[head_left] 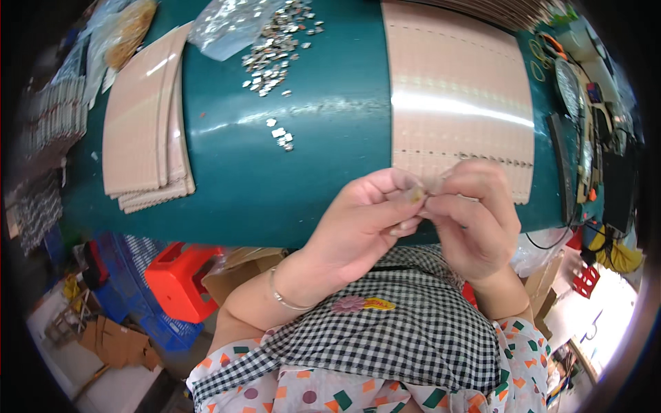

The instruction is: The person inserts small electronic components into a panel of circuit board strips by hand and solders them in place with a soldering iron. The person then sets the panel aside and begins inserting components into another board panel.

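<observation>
Head view: green desk (234, 155) carries the work, which is judged to be partway through, as a good supply of loose pieces lies unused. Largest item is the pale pink ribbed sheet (454, 69), flat on the right side, with a row of small dark marks across its near part; the marks are heavier toward the right end, which may indicate places already fitted, though this cannot be confirmed. Left of it, well apart, lies a fanned stack of similar sheets (138, 127), notched along the near edge; whether these are finished or waiting cannot be told. Both hands are together at the near edge of the sheet: the left hand (361, 224) has thumb and fingers closed, meeting the right hand (478, 213), likewise pinched. Any piece between the fingertips is hidden. Beyond, between stack and sheet, is a heap of small metal pieces (272, 58), silvery, flat, roughly square, some darker, scattered unevenly and judged to be stock left to use. Nearer the person sits a small cluster of pieces (280, 135), bright, a few touching, apart from the heap.
</observation>
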Demonstrator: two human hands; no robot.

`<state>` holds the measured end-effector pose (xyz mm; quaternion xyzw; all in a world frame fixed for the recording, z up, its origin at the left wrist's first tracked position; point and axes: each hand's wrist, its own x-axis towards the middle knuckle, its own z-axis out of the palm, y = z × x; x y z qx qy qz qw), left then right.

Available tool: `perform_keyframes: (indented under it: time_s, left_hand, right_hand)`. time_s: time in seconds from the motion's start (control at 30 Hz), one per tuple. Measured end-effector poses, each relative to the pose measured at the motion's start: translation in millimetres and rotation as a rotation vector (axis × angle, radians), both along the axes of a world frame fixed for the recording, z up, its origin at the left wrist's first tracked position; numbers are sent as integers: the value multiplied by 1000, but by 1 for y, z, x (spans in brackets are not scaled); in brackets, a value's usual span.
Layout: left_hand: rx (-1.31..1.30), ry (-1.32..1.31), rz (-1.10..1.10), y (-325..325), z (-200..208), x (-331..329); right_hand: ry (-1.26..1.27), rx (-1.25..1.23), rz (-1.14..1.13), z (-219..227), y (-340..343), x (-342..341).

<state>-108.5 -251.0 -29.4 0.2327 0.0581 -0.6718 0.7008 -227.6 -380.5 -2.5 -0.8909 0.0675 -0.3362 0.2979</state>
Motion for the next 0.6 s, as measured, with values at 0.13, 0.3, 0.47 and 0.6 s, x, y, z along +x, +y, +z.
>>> perform_keyframes:
  time_s: [0.13,0.3,0.47,0.6]
  left_hand:
    - [-13,38,-33,-2,-2,-3]
    - [120,-924,-98,11,21,23]
    - [566,-2211,214,42,8,81]
    - [626,-2329,86,47,-4,95]
  right_hand:
    - [-3,117,2,-8,0,-2]
    - [66,305,-90,-18,-19,-12]
    - [256,175,-259,-33,-43,-14]
    - [277,88,-297,-41,-38,-12]
